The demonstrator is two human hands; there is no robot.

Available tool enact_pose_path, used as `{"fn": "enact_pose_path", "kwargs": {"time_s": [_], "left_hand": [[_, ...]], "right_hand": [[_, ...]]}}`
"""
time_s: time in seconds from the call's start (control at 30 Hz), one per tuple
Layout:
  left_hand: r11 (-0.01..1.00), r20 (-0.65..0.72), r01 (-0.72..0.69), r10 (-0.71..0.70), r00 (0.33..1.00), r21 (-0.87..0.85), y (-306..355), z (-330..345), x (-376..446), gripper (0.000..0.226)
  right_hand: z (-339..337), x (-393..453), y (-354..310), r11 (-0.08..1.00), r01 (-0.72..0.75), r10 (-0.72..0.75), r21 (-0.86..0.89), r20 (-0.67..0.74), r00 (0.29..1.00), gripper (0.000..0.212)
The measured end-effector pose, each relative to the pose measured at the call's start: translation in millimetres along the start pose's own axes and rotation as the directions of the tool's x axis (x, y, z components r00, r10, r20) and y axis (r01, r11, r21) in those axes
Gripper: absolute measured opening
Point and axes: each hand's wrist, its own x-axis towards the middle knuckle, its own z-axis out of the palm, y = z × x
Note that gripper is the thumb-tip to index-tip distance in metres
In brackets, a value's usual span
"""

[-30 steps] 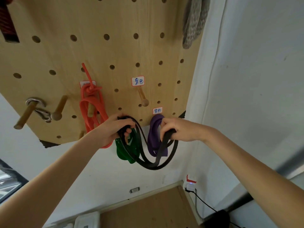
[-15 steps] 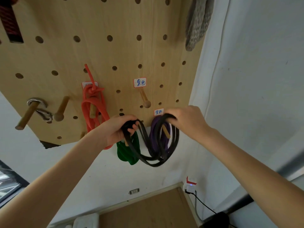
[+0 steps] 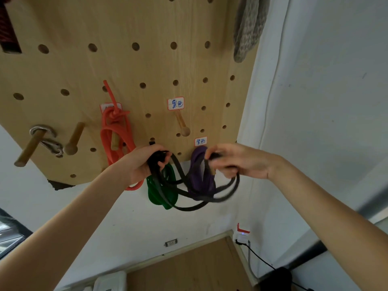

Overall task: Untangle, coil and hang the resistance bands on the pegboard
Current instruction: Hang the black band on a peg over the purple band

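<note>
Left hand: fingers curled round gathered loops of black band | Right hand: pinches the band's other end, blurred | Band: sags between both grips, off any peg | Behind the grips: green band, purple band hang from pegboard | Left of left grip: orange band on its peg

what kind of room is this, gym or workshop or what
Probably a home workout or storage corner: a wooden pegboard on a white wall holds coiled resistance bands, orange, green and purple, on labelled pegs.
</note>
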Motion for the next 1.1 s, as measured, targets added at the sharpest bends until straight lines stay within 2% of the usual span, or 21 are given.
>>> {"fn": "enact_pose_path", "kwargs": {"time_s": [0.07,0.13,0.17,0.3,0.4,0.5,0.57,0.63,0.67,0.73,0.77,0.87,1.0,1.1], "left_hand": [[0.997,0.064,0.003,-0.008,0.998,0.077,1,5,-1,0.017],[0.987,0.122,0.016,-0.036,0.992,0.159,1,11,-2,0.028],[0.977,0.155,0.031,-0.064,0.986,0.209,-1,15,-4,0.036],[0.949,0.34,0.056,-0.166,0.926,0.309,-7,28,-6,0.057],[0.956,0.428,0.085,-0.204,0.881,0.281,-7,28,-3,0.074],[0.957,0.492,0.071,-0.206,0.846,0.28,-5,28,-1,0.085],[0.961,0.516,0.025,-0.171,0.839,0.277,-5,27,-1,0.082],[0.967,0.569,0.018,-0.164,0.806,0.254,-7,25,0,0.068],[0.96,0.606,0.006,-0.182,0.774,0.28,-7,25,-1,0.053],[0.912,0.625,-0.077,-0.213,0.751,0.403,-9,24,-2,0.013],[0.884,0.606,-0.112,-0.215,0.765,0.455,-9,23,-1,0.009],[0.87,0.551,-0.094,-0.219,0.805,0.484,-8,17,3,0.014],[0.85,0.56,-0.124,-0.222,0.799,0.513,4,12,2,0.013],[0.865,0.595,-0.169,-0.171,0.785,0.472,17,8,4,0.027]], "right_hand": [[12,4,-9,0.929,-0.067,0.135,-0.364,0.167,0.977,0.031],[27,11,-19,0.814,-0.054,0.239,-0.579,0.248,0.939,0.033],[34,17,-23,0.768,-0.021,0.229,-0.64,0.244,0.942,0.031],[38,31,-29,0.584,0.137,-0.083,-0.8,0.109,0.991,0.017],[32,33,-18,0.504,0.152,-0.313,-0.85,-0.015,0.95,0.031],[33,35,-1,0.587,0.216,-0.495,-0.78,-0.134,0.858,0.025],[35,37,4,0.685,0.272,-0.548,-0.676,-0.231,0.804,0.026],[34,38,6,0.799,0.227,-0.477,-0.557,-0.357,0.804,0.038],[32,39,8,0.845,0.175,-0.402,-0.506,-0.384,0.831,0.043],[29,39,13,0.919,0.092,-0.226,-0.382,-0.32,0.92,0.047],[28,39,16,0.951,0.066,-0.151,-0.303,-0.267,0.952,0.049],[28,42,19,0.992,0.043,-0.066,-0.118,-0.2,0.978,0.062],[25,50,11,0.987,0.06,-0.079,-0.147,-0.129,0.988,0.062],[19,52,3,0.987,0.08,-0.094,-0.136,-0.095,0.991,0.061]]}}
